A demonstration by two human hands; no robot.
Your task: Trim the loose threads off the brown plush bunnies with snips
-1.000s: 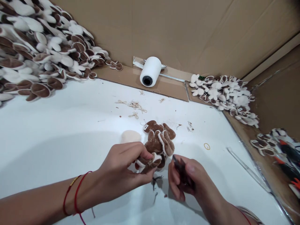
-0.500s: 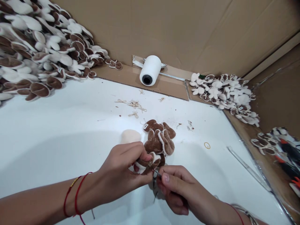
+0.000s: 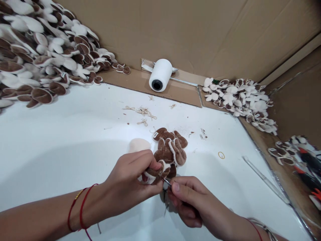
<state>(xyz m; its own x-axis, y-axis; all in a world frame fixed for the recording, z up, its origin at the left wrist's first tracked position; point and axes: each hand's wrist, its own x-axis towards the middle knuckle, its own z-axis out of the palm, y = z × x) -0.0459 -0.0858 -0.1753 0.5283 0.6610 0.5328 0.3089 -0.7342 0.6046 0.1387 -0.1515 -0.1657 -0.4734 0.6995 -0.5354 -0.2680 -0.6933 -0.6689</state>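
Observation:
My left hand pinches a small brown-and-white plush piece between thumb and fingers, partly covering it. My right hand is closed around a thin metal tool. Its shaft slants up-left and its tip meets the plush at the brown fabric; whether it has gone in, I cannot tell. The tool's handle is hidden in my fingers. Just beyond my hands lie more brown plush pieces, bunny-shaped with white edges, one bearing a white label. A pale rounded piece is behind my left hand.
Plush pieces heap up at the back left and back right. A white thread cone lies by the cardboard wall. Small string bows and a yellow ring are on the white table. Orange-and-black tools sit far right.
The metal tool has shifted slightly up and left against the plush piece, with a bit more of its shaft showing. My left hand keeps its hold almost unmoved.

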